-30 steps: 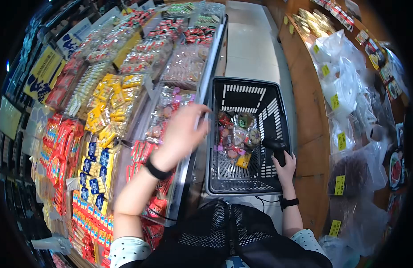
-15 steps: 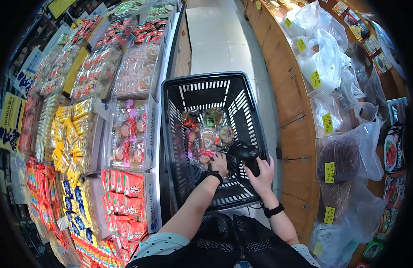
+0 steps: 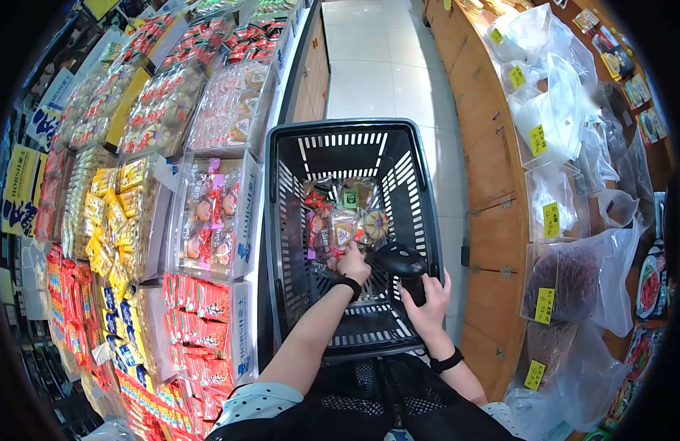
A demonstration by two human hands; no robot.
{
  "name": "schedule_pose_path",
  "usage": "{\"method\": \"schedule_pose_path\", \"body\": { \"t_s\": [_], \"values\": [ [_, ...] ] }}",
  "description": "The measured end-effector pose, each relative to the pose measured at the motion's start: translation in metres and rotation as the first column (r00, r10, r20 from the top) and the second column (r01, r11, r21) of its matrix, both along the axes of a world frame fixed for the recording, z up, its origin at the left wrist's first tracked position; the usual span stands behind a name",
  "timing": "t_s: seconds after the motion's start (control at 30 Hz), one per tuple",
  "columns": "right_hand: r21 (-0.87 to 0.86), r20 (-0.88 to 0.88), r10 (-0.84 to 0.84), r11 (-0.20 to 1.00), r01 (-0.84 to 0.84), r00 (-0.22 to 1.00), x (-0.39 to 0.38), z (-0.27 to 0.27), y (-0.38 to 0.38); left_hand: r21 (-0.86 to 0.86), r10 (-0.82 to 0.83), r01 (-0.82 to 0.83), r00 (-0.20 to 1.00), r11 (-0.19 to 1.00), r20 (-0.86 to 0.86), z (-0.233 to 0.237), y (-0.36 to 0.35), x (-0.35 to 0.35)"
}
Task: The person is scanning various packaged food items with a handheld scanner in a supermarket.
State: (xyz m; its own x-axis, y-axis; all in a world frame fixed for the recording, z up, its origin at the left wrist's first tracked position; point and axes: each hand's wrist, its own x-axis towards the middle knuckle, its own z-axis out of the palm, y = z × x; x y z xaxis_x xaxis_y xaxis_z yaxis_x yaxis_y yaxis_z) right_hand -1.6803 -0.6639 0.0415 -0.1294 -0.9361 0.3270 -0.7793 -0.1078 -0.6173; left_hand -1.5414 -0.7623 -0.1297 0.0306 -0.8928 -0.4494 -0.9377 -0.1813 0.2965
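A black shopping basket (image 3: 281, 323) with slotted walls stands in front of my body, holding several wrapped snack packs (image 3: 345, 228). My left hand (image 3: 353, 264) reaches down inside it, fingers bent against the packs near the middle; what lies under the fingertips is too small to make out. Over the basket's right side, my right hand (image 3: 428, 300) is wrapped round the handle of a black handheld scanner (image 3: 400, 259), whose head points left over the packs. Each wrist wears a black band.
Bins of packaged snacks (image 3: 211, 213) fill the left side. Along the right run wooden cabinets (image 3: 494, 242) topped by clear bins and plastic bags (image 3: 567, 279) with yellow price labels. A tiled aisle floor (image 3: 362, 81) stretches ahead.
My left hand has moved slightly up and left among the packs. The scanner has shifted a little lower and left in my right hand. The surrounding shelves have shifted slightly in view.
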Motion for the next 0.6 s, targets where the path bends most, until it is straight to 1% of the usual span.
{"method": "schedule_pose_path", "body": {
  "t_s": [0.03, 0.07, 0.1, 0.13, 0.17, 0.2, 0.23, 0.27, 0.3, 0.33, 0.37, 0.4, 0.43, 0.47, 0.57, 0.6],
  "values": [
    [-0.002, 0.001, 0.006, 1.000, -0.006, 1.000, 0.000, 0.000, 0.000, 0.074, 0.032, -0.030, 0.999, 0.997, -0.036, 0.004, -0.004, 0.007],
    [-0.003, 0.004, 0.002, 1.000, -0.002, 1.000, 0.000, 0.001, 0.000, 0.027, 0.111, -0.108, 0.986, 0.994, -0.122, -0.002, -0.007, 0.016],
    [-0.004, 0.006, -0.002, 1.000, 0.002, 1.000, 0.000, 0.001, 0.001, 0.025, 0.117, -0.114, 0.986, 0.993, -0.121, -0.008, -0.009, 0.027],
    [-0.007, 0.005, 0.006, 1.000, -0.006, 1.000, 0.000, 0.001, 0.001, 0.061, 0.138, -0.128, 0.970, 0.990, -0.202, -0.017, -0.010, 0.037],
    [-0.008, 0.012, -0.002, 1.000, 0.002, 1.000, 0.001, 0.001, 0.002, 0.096, 0.161, -0.139, 0.947, 0.986, -0.279, -0.016, -0.011, 0.044],
    [-0.009, 0.019, -0.010, 1.000, 0.010, 1.000, 0.001, 0.000, 0.002, 0.061, 0.141, -0.127, 0.909, 0.990, -0.392, -0.016, -0.010, 0.049],
    [-0.013, 0.020, -0.003, 1.000, 0.003, 1.000, 0.001, -0.001, 0.003, 0.057, 0.146, -0.134, 0.909, 0.989, -0.391, -0.012, -0.011, 0.054],
    [-0.007, 0.020, -0.012, 1.000, 0.012, 1.000, 0.000, -0.003, 0.004, 0.266, 0.305, -0.169, 0.704, 0.949, -0.642, -0.007, -0.015, 0.060],
    [-0.001, 0.020, -0.021, 1.000, 0.021, 1.000, -0.001, -0.003, 0.005, 0.462, 0.470, -0.125, 0.413, 0.878, -0.780, -0.003, -0.020, 0.062],
    [-0.004, 0.025, -0.013, 1.000, 0.013, 1.000, 0.000, -0.002, 0.005, 0.587, 0.611, -0.176, 0.148, 0.790, -0.778, 0.050, -0.014, 0.051],
    [-0.006, 0.035, -0.014, 1.000, 0.015, 0.999, 0.000, 0.000, 0.005, 0.584, 0.610, -0.186, 0.146, 0.790, -0.779, 0.070, -0.016, 0.048],
    [-0.007, 0.045, -0.016, 1.000, 0.017, 0.999, 0.001, 0.001, 0.005, 0.706, 0.688, -0.126, -0.164, 0.697, -0.707, 0.084, -0.017, 0.047],
    [-0.011, 0.050, -0.008, 1.000, 0.008, 0.999, 0.000, -0.001, 0.005, 0.794, 0.704, -0.021, -0.450, 0.607, -0.550, 0.094, -0.016, 0.047],
    [-0.009, 0.050, -0.015, 1.000, 0.015, 0.999, -0.001, -0.004, 0.007, 0.777, 0.661, 0.074, -0.580, 0.625, -0.476, 0.105, -0.011, 0.048],
    [-0.011, 0.060, -0.009, 1.000, 0.009, 0.998, -0.002, -0.004, 0.010, 0.750, 0.648, 0.084, -0.572, 0.656, -0.503, 0.118, -0.005, 0.047],
    [-0.015, 0.067, -0.011, 1.000, 0.012, 0.998, -0.002, -0.003, 0.011, 0.715, 0.637, 0.056, -0.507, 0.697, -0.581, 0.106, -0.006, 0.049]
  ]
}}
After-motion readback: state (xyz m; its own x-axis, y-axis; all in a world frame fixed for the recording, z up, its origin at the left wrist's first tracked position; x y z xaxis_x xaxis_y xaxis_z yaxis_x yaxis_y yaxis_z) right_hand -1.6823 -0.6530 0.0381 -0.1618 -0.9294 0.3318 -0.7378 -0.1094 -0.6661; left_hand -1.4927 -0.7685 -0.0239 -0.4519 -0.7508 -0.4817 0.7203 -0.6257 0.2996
